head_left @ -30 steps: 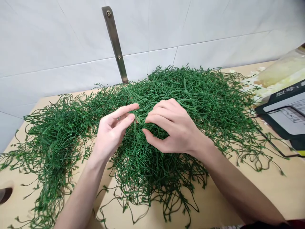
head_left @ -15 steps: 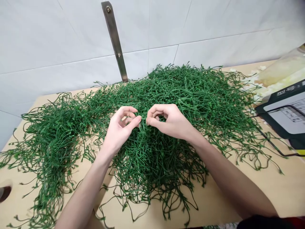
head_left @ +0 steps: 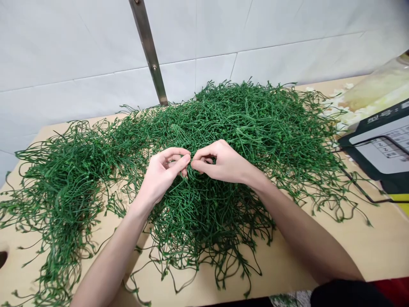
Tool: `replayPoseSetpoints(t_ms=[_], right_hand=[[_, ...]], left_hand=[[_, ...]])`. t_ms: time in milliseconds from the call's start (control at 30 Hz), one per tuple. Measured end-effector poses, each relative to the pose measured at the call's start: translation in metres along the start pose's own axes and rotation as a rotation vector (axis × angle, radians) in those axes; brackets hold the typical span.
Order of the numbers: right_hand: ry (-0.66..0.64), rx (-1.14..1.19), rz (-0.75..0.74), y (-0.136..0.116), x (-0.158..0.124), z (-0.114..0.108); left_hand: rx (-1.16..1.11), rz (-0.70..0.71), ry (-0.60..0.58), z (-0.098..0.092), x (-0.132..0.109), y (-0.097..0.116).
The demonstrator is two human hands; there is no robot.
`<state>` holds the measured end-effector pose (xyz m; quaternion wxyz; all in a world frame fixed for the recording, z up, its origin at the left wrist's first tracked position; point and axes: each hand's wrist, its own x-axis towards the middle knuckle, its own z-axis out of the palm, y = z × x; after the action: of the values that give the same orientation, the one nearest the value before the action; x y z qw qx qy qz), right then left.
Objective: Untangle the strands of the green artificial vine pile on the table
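A big tangled heap of thin green artificial stems (head_left: 262, 123), with small forked tips, spreads over the table. My left hand (head_left: 162, 172) is over the middle of the heap, its thumb and index finger pinched together. Facing it, my right hand (head_left: 220, 162) makes a similar pinch, and the fingertips of both hands nearly meet. Whatever lies between the fingertips is too small and too hidden to make out. Green stems lie directly under and behind both hands.
The pale wooden table (head_left: 319, 256) meets a white tiled wall (head_left: 271, 25). A metal bracket (head_left: 148, 51) rises against the wall. At the right are a dark printed box (head_left: 377, 145) with a black cord and some white flowers (head_left: 351, 113). A dark round hole (head_left: 2, 259) shows at left.
My hands have come closer together, and their thumbs and index fingers have closed into pinches. The view has shifted slightly, with the whole scene sitting a little further left and up.
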<state>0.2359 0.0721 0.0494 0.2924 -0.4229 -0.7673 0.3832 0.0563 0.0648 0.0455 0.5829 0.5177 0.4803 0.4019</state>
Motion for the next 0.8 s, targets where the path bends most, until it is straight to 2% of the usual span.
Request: replayPoseSetpoints(t_ms=[100, 400, 633, 800], right_hand=[[0.017, -0.017, -0.031, 0.0, 0.0, 0.002], [0.069, -0.005, 0.022, 0.004, 0.003, 0.011], [0.059, -0.073, -0.078, 0.007, 0.003, 0.01], [0.097, -0.047, -0.156, 0.01, 0.003, 0.008]], left_hand=[[0.017, 0.024, -0.012, -0.001, 0.001, 0.0], [-0.006, 0.041, -0.055, 0.003, 0.0, -0.003], [-0.143, -0.037, -0.074, 0.001, 0.003, -0.008], [-0.178, -0.038, -0.014, -0.005, 0.005, -0.005]])
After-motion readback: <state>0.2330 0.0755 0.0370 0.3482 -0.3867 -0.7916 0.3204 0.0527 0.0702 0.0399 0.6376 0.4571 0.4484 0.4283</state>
